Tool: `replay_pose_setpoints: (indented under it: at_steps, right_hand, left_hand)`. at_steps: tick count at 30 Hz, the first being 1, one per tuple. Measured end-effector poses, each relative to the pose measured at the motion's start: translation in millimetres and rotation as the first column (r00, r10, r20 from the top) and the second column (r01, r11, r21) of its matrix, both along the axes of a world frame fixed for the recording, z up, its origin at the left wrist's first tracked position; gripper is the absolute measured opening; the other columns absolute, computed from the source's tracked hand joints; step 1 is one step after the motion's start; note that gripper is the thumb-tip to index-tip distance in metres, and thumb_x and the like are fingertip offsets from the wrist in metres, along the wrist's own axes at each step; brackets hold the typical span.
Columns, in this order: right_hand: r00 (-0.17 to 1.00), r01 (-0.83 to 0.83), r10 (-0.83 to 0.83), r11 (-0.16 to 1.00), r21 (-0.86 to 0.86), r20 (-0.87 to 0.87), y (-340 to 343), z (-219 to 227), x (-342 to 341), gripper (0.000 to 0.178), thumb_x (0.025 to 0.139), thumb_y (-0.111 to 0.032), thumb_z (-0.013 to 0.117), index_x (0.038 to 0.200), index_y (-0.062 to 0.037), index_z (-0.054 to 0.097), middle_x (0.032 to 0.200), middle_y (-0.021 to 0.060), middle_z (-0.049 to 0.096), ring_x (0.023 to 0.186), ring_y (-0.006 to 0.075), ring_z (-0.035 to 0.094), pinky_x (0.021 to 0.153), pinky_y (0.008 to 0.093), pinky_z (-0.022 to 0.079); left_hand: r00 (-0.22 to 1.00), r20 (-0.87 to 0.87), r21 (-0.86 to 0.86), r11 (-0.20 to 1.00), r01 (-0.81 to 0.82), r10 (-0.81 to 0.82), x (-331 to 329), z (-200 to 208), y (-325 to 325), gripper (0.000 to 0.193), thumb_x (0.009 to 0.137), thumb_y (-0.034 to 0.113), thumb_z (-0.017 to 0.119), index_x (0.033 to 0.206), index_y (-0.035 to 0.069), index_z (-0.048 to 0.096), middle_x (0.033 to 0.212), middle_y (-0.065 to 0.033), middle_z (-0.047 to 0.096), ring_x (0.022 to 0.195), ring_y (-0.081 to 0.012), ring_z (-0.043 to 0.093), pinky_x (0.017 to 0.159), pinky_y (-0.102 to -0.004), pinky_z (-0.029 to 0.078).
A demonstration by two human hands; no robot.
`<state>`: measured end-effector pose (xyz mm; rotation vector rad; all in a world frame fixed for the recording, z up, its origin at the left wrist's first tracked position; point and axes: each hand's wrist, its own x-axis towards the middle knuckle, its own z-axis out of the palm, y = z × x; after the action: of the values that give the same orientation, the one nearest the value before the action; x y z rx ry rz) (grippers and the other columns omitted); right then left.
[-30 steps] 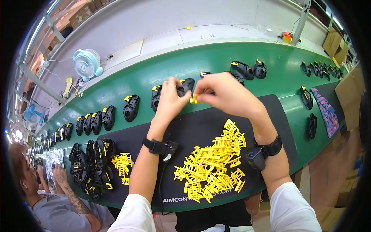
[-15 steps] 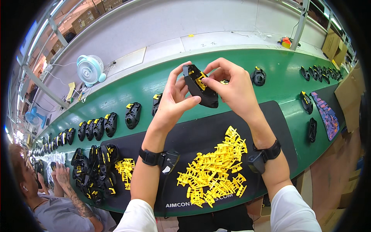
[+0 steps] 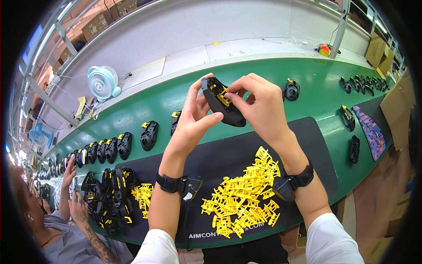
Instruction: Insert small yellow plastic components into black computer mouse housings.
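A black plastic shell (image 3: pixel 232 118), shaped like a computer mouse housing and hollow side up, is held tilted above the mat. My left hand (image 3: pixel 193 115) grips it, thumb along the near side and fingers round the far side. Inside the shell sits a small yellow plastic clip (image 3: pixel 223 99). My right hand (image 3: pixel 260 97) has thumb and forefinger pinched at this clip; the fingertips partly hide it. Below my hands, a loose pile of yellow clips (image 3: pixel 241 193) covers part of the black mat (image 3: pixel 307 145).
A row of black shells with yellow parts (image 3: pixel 149 135) runs leftward along the green table (image 3: pixel 184 88). More shells are heaped (image 3: pixel 107 193) beside a smaller clip pile (image 3: pixel 143 196). A co-worker's hand (image 3: pixel 78 209) is at the left. A fan (image 3: pixel 102 82) stands behind.
The yellow clip sits lower in the shell, and my right fingers have shifted slightly left with it. Both hands and the shell have moved slightly left. The co-worker's hands have come apart, one raised.
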<state>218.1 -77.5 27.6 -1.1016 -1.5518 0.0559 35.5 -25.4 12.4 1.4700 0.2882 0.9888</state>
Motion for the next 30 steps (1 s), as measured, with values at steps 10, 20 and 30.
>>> replay_pose_setpoints:
  at_steps: [10,20,30]
  right_hand:
    - [0.847,-0.517,0.43,0.803,-0.295,-0.313,6,1,15,0.009,0.091,-0.007,0.072,0.098,-0.0014,0.07,0.078,-0.0035,0.055,0.072,0.0037,0.052,0.066,0.0222,0.045]
    - [0.688,-0.702,0.492,0.639,-0.315,-0.534,4,-4,3,0.011,0.094,-0.008,0.072,0.097,-0.0045,0.062,0.077,-0.0072,0.048,0.068,0.0009,0.046,0.054,0.0215,0.036]
    - [0.899,-0.315,0.233,0.933,0.176,0.372,-2,4,-6,0.038,0.069,-0.023,0.09,0.099,-0.0102,0.072,0.103,0.0038,0.07,0.098,0.027,0.06,0.085,0.0371,0.054]
  left_hand:
    - [0.993,-0.017,-0.221,0.969,0.11,-0.116,-4,8,-9,0.081,0.092,0.042,0.042,0.165,0.018,0.015,0.139,-0.01,0.053,0.114,-0.019,0.063,0.075,-0.0383,0.059]
    - [0.978,0.083,-0.239,0.949,0.204,-0.19,-7,7,-2,0.077,0.095,0.043,0.036,0.163,0.011,0.02,0.129,-0.0154,0.061,0.104,-0.0238,0.067,0.07,-0.0377,0.06]
    - [0.887,0.358,-0.451,0.777,0.439,-0.293,-19,10,9,0.067,0.098,0.049,0.035,0.146,0.006,0.05,0.117,-0.0112,0.07,0.089,-0.0211,0.071,0.061,-0.0325,0.058]
